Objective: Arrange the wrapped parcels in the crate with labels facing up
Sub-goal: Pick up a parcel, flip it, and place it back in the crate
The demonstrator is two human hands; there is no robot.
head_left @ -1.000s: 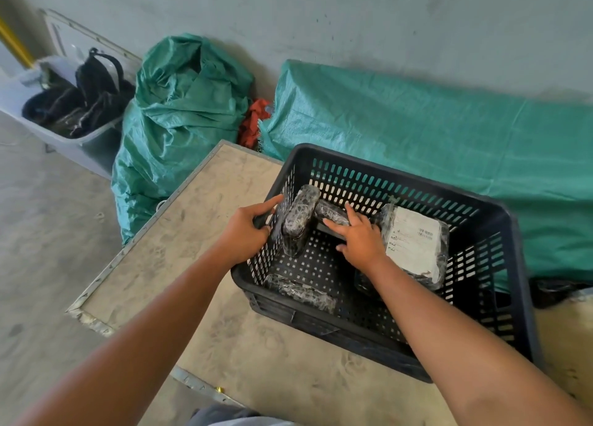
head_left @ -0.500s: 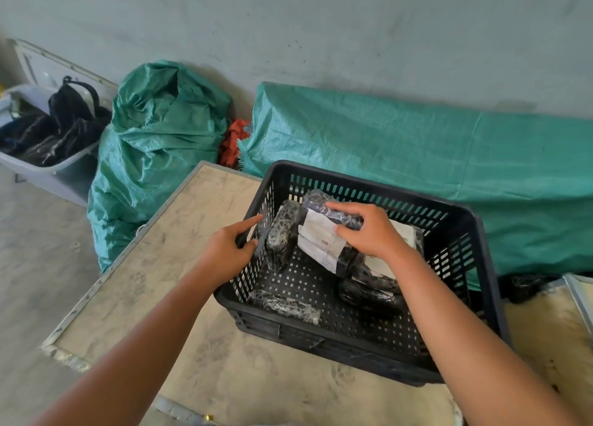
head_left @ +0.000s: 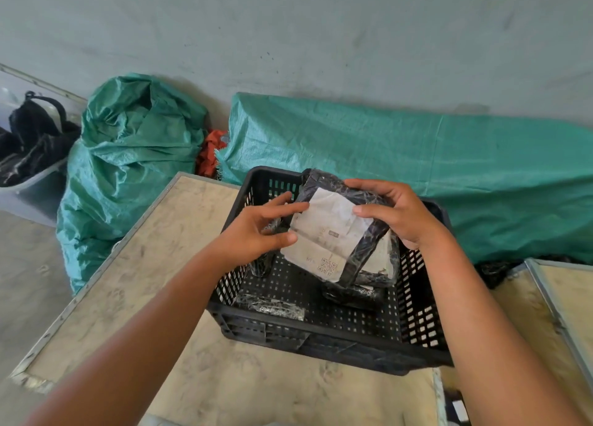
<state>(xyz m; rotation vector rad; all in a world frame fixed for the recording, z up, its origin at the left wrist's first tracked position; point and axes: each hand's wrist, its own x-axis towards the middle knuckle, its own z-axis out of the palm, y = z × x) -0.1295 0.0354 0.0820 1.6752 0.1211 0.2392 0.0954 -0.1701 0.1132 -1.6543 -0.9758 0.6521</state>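
A black slatted crate (head_left: 337,348) stands on a dusty tabletop. Above its middle I hold a black-wrapped parcel (head_left: 330,230) whose white label with a QR code faces me. My right hand (head_left: 394,213) grips its upper right edge; my left hand (head_left: 260,233) holds its left edge with thumb and fingers. Inside the crate, a small wrapped parcel (head_left: 269,307) lies near the front wall. Another dark parcel (head_left: 353,294) lies under the held one. One more parcel (head_left: 263,265) stands against the left wall, partly hidden by my left hand.
The table (head_left: 179,239) has a metal-edged rim. A second tabletop (head_left: 564,300) adjoins at the right. Behind stand a stuffed green sack (head_left: 128,156), a green tarp-covered heap (head_left: 417,162), an orange cloth (head_left: 210,156) and a grey bin of black bags (head_left: 29,149).
My right hand has lifted the labelled parcel higher out of the crate. My left hand has left the crate's wall and taken hold of the parcel's left edge.
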